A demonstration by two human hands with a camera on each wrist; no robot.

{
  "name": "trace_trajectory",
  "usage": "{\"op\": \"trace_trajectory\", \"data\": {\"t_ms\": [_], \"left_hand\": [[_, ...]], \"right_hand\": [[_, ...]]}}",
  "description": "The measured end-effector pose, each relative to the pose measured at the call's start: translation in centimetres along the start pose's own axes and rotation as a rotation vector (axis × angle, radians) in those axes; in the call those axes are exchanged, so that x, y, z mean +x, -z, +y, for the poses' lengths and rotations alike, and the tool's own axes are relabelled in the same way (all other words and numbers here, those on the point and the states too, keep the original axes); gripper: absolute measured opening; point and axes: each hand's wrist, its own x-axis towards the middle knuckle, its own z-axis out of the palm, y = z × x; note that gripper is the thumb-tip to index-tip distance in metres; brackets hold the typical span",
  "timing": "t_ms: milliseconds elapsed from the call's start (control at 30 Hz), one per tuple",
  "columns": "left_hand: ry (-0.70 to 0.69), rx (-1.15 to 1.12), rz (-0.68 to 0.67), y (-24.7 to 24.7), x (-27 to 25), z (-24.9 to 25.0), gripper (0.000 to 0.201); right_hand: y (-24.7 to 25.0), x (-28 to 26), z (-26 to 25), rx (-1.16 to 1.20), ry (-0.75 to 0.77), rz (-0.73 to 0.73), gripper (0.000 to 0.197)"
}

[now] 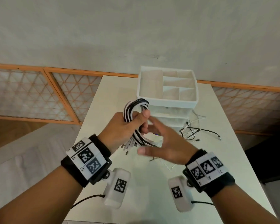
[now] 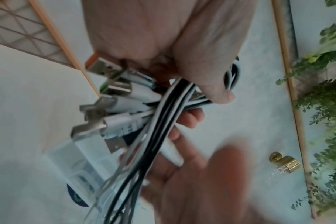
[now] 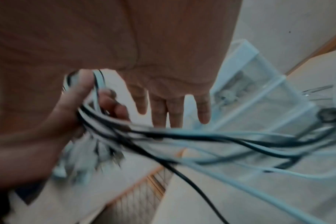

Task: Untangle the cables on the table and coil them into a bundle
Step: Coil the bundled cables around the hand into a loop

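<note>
My left hand (image 1: 128,125) grips a bundle of black and white cables (image 1: 134,109) above the white table (image 1: 103,101); the loop sticks up over my thumb. Their USB plugs (image 2: 105,109) hang out below my fist. My right hand (image 1: 162,143) is right beside it, fingers spread and straight, holding nothing; it is blurred. The loose cable ends (image 1: 194,131) trail across the table to the right of the box. In the right wrist view the strands (image 3: 201,136) run under my open fingers (image 3: 175,112).
A white compartment organiser (image 1: 167,85) stands on clear drawers at the table's far side, just behind my hands. An orange lattice panel (image 1: 39,94) runs along the wall. A brass knob (image 2: 286,163) and green leaves (image 2: 328,106) show in the left wrist view.
</note>
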Motion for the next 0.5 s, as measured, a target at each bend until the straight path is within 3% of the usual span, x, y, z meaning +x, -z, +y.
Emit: {"op": "trace_trajectory", "data": {"t_ms": [33, 100, 133, 200, 333, 400, 500], "left_hand": [[0.0, -0.023, 0.0, 0.2, -0.1, 0.2, 0.05], [0.01, -0.06, -0.04, 0.2, -0.2, 0.4, 0.049], [0.022, -0.107, -0.069, 0.1, -0.3, 0.3, 0.049], [0.062, -0.211, -0.123, -0.2, -0.5, 0.2, 0.046], [0.137, -0.079, -0.226, -1.6, -1.3, -1.0, 0.039], [0.176, 0.017, -0.186, -2.2, -1.5, -2.0, 0.043], [0.188, 0.158, -0.105, -2.4, -1.0, -3.6, 0.05]], "right_hand": [[-0.7, -0.2, 1.0, -0.051, -0.039, -0.045, 0.081], [-2.0, 0.0, 2.8, -0.163, -0.068, 0.032, 0.033], [-2.3, 0.2, 3.7, -0.239, -0.076, 0.077, 0.029], [-2.4, 0.6, 5.8, -0.359, -0.141, 0.119, 0.041], [-0.3, 0.7, 7.8, -0.473, -0.325, 0.279, 0.033], [0.4, 0.7, 7.2, -0.519, -0.384, 0.328, 0.042], [0.7, 0.6, 5.8, -0.598, -0.366, 0.415, 0.04]]}}
